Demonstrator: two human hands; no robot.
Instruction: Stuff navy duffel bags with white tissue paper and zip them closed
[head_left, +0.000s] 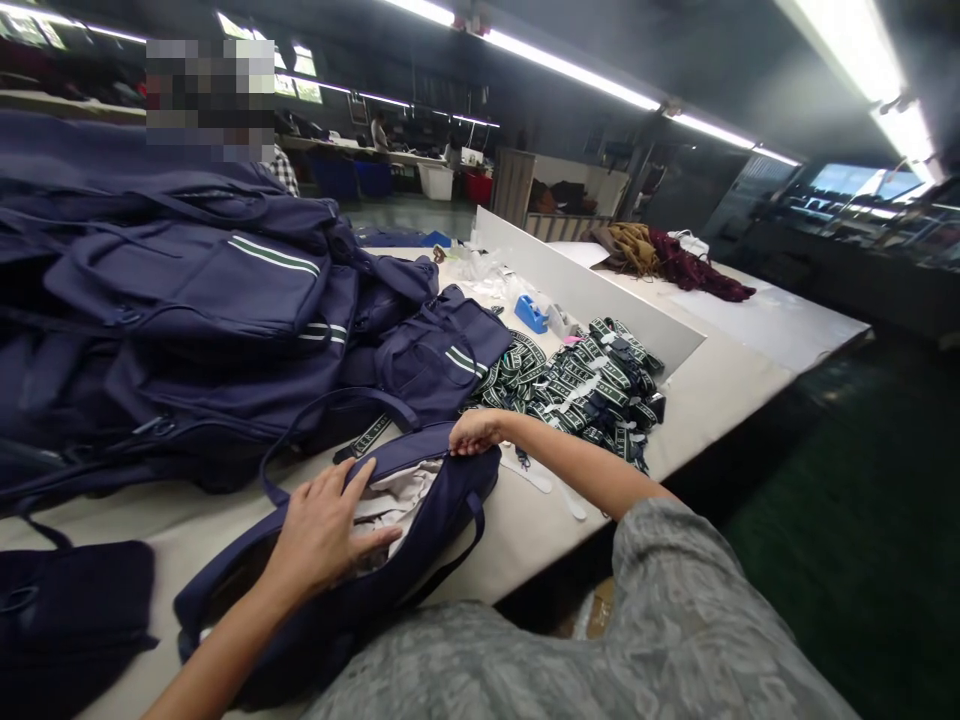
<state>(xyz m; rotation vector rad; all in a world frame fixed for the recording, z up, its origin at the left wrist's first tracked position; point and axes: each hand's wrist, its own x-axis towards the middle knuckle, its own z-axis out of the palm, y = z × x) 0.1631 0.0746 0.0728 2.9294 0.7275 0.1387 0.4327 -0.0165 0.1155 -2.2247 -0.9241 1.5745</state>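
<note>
A navy duffel bag (pixel 454 505) lies on the table in front of me, its long top opening unzipped. Crumpled pale stuffing (pixel 409 490) shows inside. My left hand (pixel 322 525) is open over the opening, fingers spread across the far edge and thumb over the stuffing. At the bag's right end, my right hand (pixel 475 432) is closed, pinching the zipper edge; the pull itself is hidden by the fingers. One carry handle (pixel 337 398) arches up behind the bag, and another (pixel 478 525) hangs on the near side.
Navy bags (pixel 187 280) are piled high on the left. Patterned straps (pixel 592 385) lie heaped beyond my right hand, near a blue tape dispenser (pixel 531 313). A white divider (pixel 592 285) crosses the table (pixel 697 400). Another navy piece (pixel 75 610) lies front left. A person stands behind the pile.
</note>
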